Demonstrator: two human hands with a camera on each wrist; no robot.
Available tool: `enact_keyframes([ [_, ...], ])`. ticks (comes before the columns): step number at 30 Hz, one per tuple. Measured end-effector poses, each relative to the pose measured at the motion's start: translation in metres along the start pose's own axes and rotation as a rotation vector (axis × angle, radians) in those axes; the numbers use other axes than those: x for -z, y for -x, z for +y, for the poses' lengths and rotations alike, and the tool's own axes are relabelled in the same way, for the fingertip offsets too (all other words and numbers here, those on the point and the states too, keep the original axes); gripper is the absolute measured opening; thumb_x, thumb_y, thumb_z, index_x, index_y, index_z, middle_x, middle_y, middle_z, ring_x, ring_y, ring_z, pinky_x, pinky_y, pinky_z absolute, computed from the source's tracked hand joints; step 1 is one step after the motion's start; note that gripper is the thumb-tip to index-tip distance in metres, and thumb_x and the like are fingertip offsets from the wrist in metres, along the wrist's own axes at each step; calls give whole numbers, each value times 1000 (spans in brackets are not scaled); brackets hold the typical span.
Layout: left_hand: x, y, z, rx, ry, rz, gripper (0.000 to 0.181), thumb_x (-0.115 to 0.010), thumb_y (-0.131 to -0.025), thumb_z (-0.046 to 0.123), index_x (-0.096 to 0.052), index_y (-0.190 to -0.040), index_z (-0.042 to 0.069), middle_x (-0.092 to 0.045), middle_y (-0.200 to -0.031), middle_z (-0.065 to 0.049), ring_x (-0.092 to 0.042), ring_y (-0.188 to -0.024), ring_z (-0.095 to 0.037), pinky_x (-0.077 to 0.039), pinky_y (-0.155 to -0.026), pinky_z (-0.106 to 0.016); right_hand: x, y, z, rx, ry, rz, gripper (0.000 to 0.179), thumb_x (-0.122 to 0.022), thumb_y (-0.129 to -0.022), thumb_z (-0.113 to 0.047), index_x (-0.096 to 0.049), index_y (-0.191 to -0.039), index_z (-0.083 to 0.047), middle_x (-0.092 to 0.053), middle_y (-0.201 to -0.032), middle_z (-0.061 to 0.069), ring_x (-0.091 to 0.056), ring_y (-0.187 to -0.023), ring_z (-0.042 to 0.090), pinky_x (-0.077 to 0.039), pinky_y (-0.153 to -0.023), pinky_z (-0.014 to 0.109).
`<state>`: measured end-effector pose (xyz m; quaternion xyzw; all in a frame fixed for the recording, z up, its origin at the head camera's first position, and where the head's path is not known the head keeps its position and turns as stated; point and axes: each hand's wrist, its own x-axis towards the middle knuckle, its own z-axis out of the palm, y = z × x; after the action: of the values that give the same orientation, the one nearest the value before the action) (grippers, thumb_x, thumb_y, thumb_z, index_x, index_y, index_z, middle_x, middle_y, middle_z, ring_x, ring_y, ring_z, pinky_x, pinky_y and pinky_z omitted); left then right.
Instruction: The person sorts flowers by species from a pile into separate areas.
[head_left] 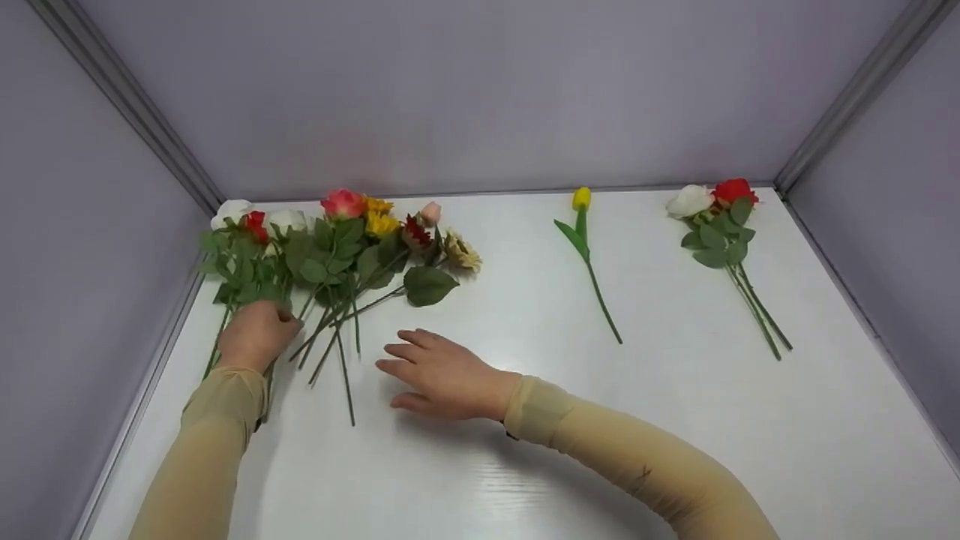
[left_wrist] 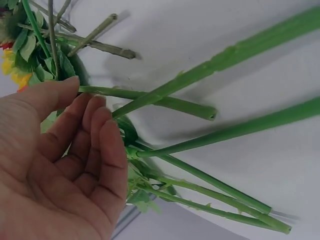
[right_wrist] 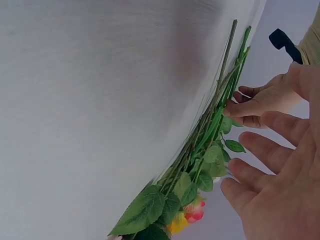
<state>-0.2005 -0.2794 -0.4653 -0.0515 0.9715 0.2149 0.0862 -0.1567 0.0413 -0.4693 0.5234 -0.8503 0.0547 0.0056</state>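
At the left of the table, my left hand (head_left: 259,335) is among the stems of a bunch of artificial flowers. In the left wrist view its thumb and index finger pinch a green flower stem (left_wrist: 185,106); which bloom it belongs to is hidden. Just above that hand lie white roses (head_left: 234,213) and a small red flower (head_left: 256,225). My right hand (head_left: 450,375) holds nothing, its fingers spread over the table to the right of the stems. Close by are a pink-red rose (head_left: 344,203), yellow flowers (head_left: 381,223), a dark red flower (head_left: 416,233) and a cream sunflower (head_left: 462,252).
A single yellow tulip (head_left: 581,199) lies right of centre along the back of the white table (head_left: 510,300). Farther right, a white rose (head_left: 689,201) and a red rose (head_left: 734,193) lie together, stems crossing. Grey panels (head_left: 487,97) enclose the back and sides.
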Motion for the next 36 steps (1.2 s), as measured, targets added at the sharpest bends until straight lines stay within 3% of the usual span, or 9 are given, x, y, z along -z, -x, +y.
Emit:
enact_keyframes([
  [4,0,-1,4,5,-25,-34,21,-57,-97,12,-69,-85,1,-64,-75,-14,-56,-64,-26,-46,-56,-40,-2,5,4,-12,19,14,56,-49,-106,-51,-53,-150,-15,-51,-152,8,-36,-147,33,-25,-122,43],
  [8,2,-1,9,-2,-40,-64,23,-56,-95,9,-63,-73,9,-53,-61,-3,-49,-57,-21,-40,-53,-36,-3,8,8,-24,21,19,52,-50,-106,-50,-58,-145,-16,-53,-150,8,-37,-146,33,-27,-121,45],
  [14,7,0,15,-33,-14,-125,16,-58,-95,12,-70,-87,3,-61,-70,-6,-54,-65,-23,-47,-63,-41,-6,9,10,-33,-1,9,47,-51,-106,-48,-62,-140,-17,-54,-149,7,-37,-146,33,-27,-121,47],
  [21,8,4,18,-48,150,-217,29,-59,-103,14,-69,-118,-9,-71,-102,-22,-67,-79,-28,-53,-74,-43,-8,12,12,-42,-16,12,46,-50,-107,-47,-64,-138,-17,-55,-148,7,-38,-145,33,-27,-121,46],
  [27,14,8,31,-52,281,-218,34,-58,-105,16,-63,-127,-9,-67,-113,-24,-66,-90,-30,-56,-79,-43,-6,24,28,-85,-82,46,44,-53,-107,-43,-65,-137,-13,-58,-145,10,-42,-143,34,-29,-120,44],
  [36,11,13,63,-45,513,-307,40,-51,-109,20,-49,-139,-7,-56,-126,-27,-61,-109,-35,-59,-86,-41,1,49,57,-226,-290,134,40,-55,-107,-35,-68,-133,-7,-60,-140,14,-45,-140,37,-32,-118,46],
])
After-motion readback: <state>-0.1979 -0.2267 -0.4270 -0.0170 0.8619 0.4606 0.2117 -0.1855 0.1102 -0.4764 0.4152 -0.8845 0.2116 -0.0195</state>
